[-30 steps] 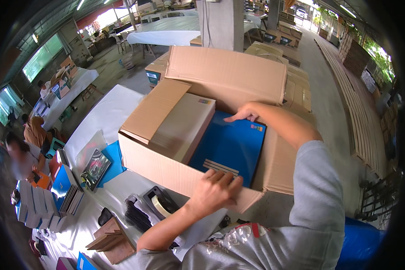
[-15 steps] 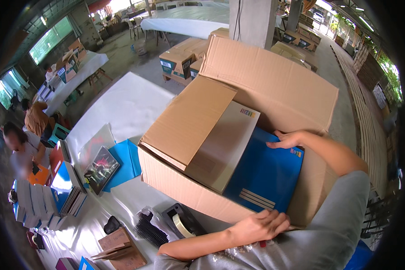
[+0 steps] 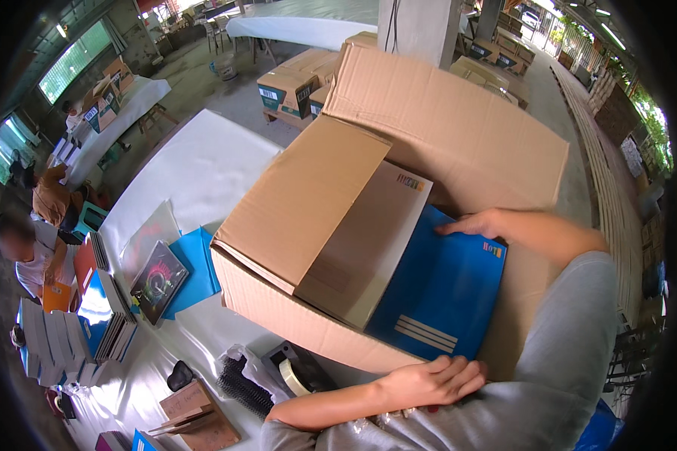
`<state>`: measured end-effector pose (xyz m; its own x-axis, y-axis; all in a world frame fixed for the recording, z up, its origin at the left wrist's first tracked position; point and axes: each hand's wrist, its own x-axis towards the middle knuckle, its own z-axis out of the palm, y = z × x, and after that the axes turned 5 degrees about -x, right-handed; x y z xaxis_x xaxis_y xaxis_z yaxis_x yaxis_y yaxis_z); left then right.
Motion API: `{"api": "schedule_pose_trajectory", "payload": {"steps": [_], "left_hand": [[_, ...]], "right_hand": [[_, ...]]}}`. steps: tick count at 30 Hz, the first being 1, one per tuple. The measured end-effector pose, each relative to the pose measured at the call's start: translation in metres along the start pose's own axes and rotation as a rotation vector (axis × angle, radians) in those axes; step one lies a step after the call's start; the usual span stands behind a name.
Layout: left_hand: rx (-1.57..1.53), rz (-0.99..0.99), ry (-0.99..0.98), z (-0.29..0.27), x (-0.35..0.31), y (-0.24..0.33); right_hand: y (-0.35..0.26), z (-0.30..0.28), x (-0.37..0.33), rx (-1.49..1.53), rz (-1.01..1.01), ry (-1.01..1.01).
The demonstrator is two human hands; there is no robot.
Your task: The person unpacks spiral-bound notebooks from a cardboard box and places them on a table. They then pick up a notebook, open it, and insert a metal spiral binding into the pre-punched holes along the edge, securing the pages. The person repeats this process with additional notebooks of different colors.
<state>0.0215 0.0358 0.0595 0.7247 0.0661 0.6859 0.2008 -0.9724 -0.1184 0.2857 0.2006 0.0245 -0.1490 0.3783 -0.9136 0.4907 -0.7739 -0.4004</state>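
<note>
Blue, glossy and bright, that's the notebook (image 3: 432,293), lying inside the open cardboard box (image 3: 293,319), right alongside a pale-covered book (image 3: 361,248)! The right hand (image 3: 474,224) is in there at the notebook's far edge, reaching onto the cover; its other fingers are hidden, so I can't tell how wide it is or whether it grips. Down at the near rim, the left hand (image 3: 436,381) has its fingers curled in beside the notebook's lower edge; pinching book, box or nothing, I can't tell. One brown flap (image 3: 308,195) partly covers the pale book, and the far flap (image 3: 444,113) stands up. Out on the white-covered table (image 3: 203,158): a black tape dispenser (image 3: 320,368), a wooden block (image 3: 210,428), a blue folder (image 3: 195,270). Beyond the book stacks (image 3: 53,338), a person in white (image 3: 34,252) handles something orange (image 3: 56,297)!
</note>
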Motion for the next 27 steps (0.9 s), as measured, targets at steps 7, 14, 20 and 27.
{"api": "schedule_pose_trajectory", "payload": {"steps": [7, 14, 20, 27], "left_hand": [[-0.105, -0.029, -0.048, 0.001, 0.0, 0.003], [-0.138, -0.046, -0.133, -0.006, 0.006, 0.003], [-0.691, -0.116, -0.389, -0.05, 0.029, -0.025], [-0.605, -0.831, -0.537, -0.024, 0.066, -0.151]], "right_hand": [[-0.007, 0.013, -0.031, -0.09, -0.043, 0.049], [-0.007, 0.004, -0.066, -0.226, -0.097, 0.074], [-0.011, 0.018, -0.1, -0.224, -0.186, 0.069], [0.004, 0.023, -0.112, -0.024, -0.413, -0.016]]}}
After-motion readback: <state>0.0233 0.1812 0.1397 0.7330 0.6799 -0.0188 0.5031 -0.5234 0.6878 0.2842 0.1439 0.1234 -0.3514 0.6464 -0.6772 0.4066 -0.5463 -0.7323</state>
